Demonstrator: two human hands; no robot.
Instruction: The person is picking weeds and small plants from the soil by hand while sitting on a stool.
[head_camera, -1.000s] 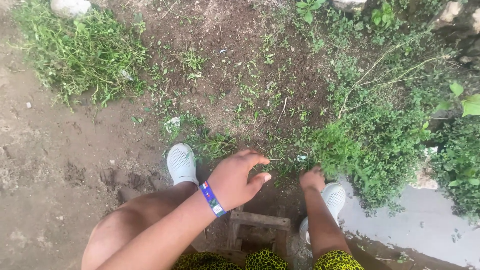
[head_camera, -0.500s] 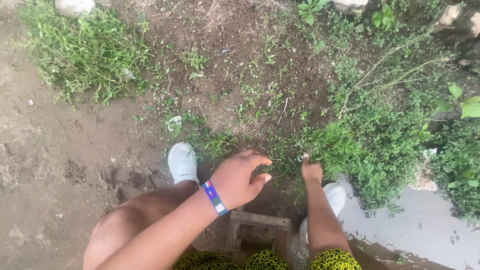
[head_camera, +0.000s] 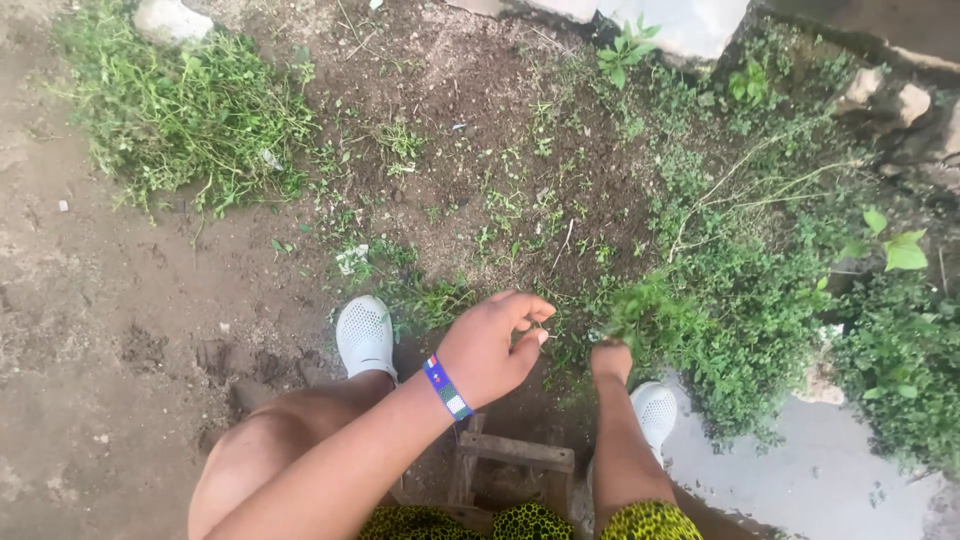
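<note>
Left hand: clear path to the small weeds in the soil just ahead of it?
Probably yes. The left hand hangs with curled fingers just above the small weeds in the bare soil, and nothing lies between them. The right hand is off to the side, at the leafy clump.

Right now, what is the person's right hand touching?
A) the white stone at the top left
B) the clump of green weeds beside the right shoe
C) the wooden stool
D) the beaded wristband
B: the right hand reaches into the clump of green weeds just above the white right shoe, while the left hand hovers apart over the soil.
</note>
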